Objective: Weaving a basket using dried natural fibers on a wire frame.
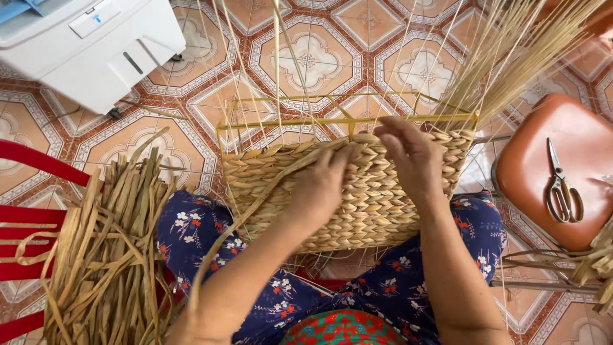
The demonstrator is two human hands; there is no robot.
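A half-woven straw basket (357,191) on a yellow wire frame (348,120) rests on my lap. My left hand (322,182) presses on the woven wall and pinches a long flat straw strand (255,211) that trails down to the left. My right hand (412,156) grips the top edge of the weave near the upper right, fingers curled over the last row. Thin upright reeds (511,57) fan out above the frame.
A pile of dried straw strips (108,249) lies over a red chair (25,217) at left. An orange stool (568,160) at right carries scissors (560,185). A white plastic appliance (89,45) stands at top left on the patterned tile floor.
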